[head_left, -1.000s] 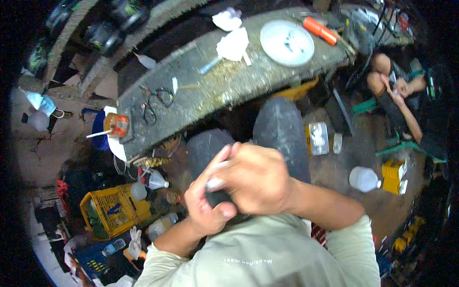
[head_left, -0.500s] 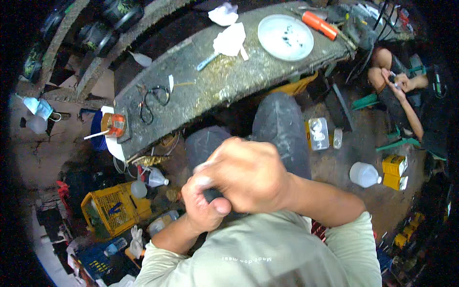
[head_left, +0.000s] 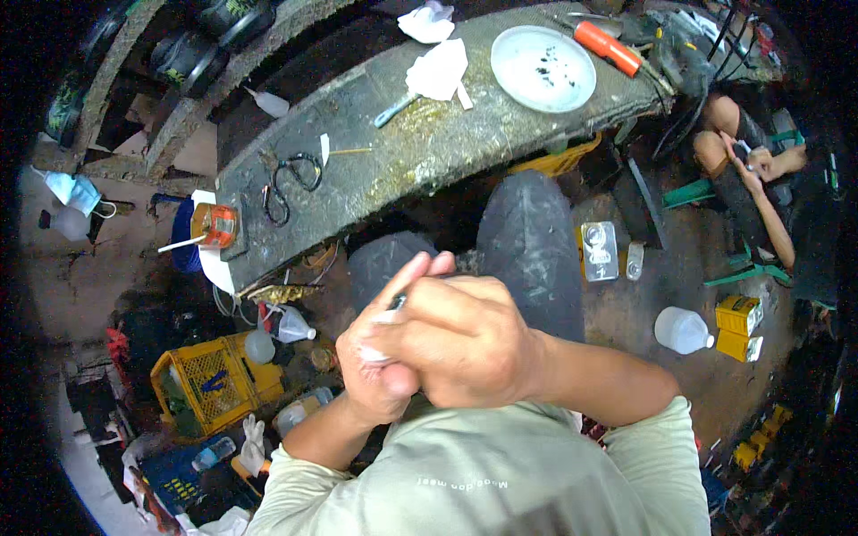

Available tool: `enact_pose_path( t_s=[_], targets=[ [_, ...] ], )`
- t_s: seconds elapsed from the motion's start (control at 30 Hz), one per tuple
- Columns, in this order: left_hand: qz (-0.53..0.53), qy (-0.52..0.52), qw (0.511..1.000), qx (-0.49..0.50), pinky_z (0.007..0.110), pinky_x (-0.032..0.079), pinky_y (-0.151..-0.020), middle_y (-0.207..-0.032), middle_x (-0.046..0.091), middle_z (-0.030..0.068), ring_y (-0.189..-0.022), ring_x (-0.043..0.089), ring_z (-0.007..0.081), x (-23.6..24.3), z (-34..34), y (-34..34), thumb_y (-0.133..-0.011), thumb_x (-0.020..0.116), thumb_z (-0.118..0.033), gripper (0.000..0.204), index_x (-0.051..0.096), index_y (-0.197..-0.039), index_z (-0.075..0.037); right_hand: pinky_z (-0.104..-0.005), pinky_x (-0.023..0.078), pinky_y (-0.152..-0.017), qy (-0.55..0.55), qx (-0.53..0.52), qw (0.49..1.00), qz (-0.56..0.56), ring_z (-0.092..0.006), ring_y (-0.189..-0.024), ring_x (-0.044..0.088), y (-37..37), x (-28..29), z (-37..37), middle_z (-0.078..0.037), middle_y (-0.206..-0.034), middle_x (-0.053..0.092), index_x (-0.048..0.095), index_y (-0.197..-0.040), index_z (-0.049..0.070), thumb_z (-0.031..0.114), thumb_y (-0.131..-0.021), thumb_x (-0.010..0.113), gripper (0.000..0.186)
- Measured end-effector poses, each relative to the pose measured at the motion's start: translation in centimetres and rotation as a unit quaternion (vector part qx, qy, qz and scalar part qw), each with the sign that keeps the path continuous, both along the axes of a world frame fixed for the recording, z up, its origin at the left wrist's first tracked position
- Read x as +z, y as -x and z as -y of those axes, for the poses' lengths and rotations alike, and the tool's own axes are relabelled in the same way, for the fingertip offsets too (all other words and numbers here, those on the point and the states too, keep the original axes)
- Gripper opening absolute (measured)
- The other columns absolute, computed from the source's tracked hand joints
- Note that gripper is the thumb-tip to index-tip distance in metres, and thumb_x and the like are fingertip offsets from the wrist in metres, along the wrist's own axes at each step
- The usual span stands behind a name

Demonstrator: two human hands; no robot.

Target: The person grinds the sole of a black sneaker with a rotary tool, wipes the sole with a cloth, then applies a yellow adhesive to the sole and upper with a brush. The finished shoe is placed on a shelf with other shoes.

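My hands are joined above my lap. My left hand (head_left: pixel 365 368) is cupped around a dark object, mostly hidden between the palms, with its fingertips extending upward. My right hand (head_left: pixel 469 344) curls over it from the right, gripping a small white wad (head_left: pixel 380 344) against the left palm; what the wad is made of, I cannot tell. Beyond my knees a worn, curved workbench (head_left: pixel 349 196) carries a white round dish (head_left: pixel 542 67) with dark bits, an orange cylinder (head_left: pixel 603 49), crumpled white paper (head_left: pixel 438 67), black-handled scissors or cord (head_left: pixel 290 183) and an orange container (head_left: pixel 217 223) holding a white stick.
A seated person's hands (head_left: pixel 760 165) are at the right. Around me are a yellow crate (head_left: pixel 206 393), translucent jugs (head_left: pixel 679 329), a yellow tin (head_left: pixel 737 322), a clear plastic box (head_left: pixel 599 250), white gloves (head_left: pixel 253 447) and a blue crate (head_left: pixel 192 491). A blue mask (head_left: pixel 73 192) hangs at the left.
Both hands shift slightly while staying together. Compared with half a second ago, my left fingertips stick up past my right hand again, and less of the dark object shows.
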State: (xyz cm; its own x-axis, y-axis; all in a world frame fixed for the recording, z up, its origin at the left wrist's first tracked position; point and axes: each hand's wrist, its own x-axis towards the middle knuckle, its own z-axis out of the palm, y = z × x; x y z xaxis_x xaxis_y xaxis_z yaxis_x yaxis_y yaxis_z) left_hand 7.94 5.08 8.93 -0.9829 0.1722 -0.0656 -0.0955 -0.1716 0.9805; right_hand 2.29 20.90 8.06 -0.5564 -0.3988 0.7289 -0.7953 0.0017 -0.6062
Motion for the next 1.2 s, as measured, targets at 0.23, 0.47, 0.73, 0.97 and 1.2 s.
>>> enact_pose_path(
  t_s=[0.23,0.47,0.73,0.97,1.2],
  targets=[
    [-0.017,-0.007,0.998,0.065,0.046,0.042,-0.114,-0.142,0.058,0.0258,-0.132,0.058,0.0328,0.3,5.8,1.0,-0.089,0.076,-0.037,0.078,0.047,-0.145,0.009,-0.0315,0.049,-0.066,0.096,-0.153,0.963,0.200,-0.0185,-0.073,0.059,0.2,-2.4,-3.4,-0.007,-0.079,0.061,0.074,-0.094,0.001,0.006,-0.091,0.072,0.006],
    [0.092,-0.038,0.991,0.093,0.044,0.048,-0.108,-0.135,0.064,0.0231,-0.124,0.063,0.0303,1.5,11.8,1.2,-0.093,0.068,-0.018,0.051,0.056,-0.136,0.005,-0.0277,0.051,-0.065,0.356,0.092,0.731,0.575,-0.0152,-0.077,0.060,-0.5,-3.6,-2.4,-0.008,-0.099,0.063,0.046,-0.144,0.001,0.026,-0.102,0.065,0.053],
    [0.122,-0.071,0.977,0.158,0.040,0.053,-0.102,-0.126,0.069,0.0206,-0.115,0.067,0.0267,1.1,12.7,0.5,-0.097,0.063,-0.010,0.031,0.063,-0.125,0.003,-0.0293,0.050,-0.064,0.293,0.108,0.725,0.614,-0.0137,-0.081,0.062,-2.0,-6.4,-0.5,-0.011,-0.103,0.066,0.052,-0.123,0.005,0.014,-0.099,0.069,0.031],
    [0.121,-0.088,0.975,0.167,0.040,0.053,-0.102,-0.125,0.069,0.0200,-0.114,0.068,0.0254,0.7,12.8,1.4,-0.102,0.058,-0.017,0.031,0.065,-0.123,0.004,-0.0343,0.055,-0.065,0.318,0.099,0.727,0.601,-0.0177,-0.077,0.064,-1.5,-6.3,-1.0,-0.010,-0.098,0.067,0.057,-0.119,0.003,0.016,-0.103,0.063,0.022],
    [0.123,-0.145,0.964,0.184,0.049,0.049,-0.107,-0.134,0.064,0.0233,-0.122,0.064,0.0348,-0.8,13.3,2.1,-0.105,0.049,-0.028,0.042,0.060,-0.131,0.003,-0.0398,0.059,-0.068,0.279,0.124,0.716,0.628,-0.0233,-0.082,0.070,-2.1,-6.8,0.5,-0.011,-0.097,0.068,0.058,-0.118,0.005,0.025,-0.104,0.060,0.024]
  ],
)
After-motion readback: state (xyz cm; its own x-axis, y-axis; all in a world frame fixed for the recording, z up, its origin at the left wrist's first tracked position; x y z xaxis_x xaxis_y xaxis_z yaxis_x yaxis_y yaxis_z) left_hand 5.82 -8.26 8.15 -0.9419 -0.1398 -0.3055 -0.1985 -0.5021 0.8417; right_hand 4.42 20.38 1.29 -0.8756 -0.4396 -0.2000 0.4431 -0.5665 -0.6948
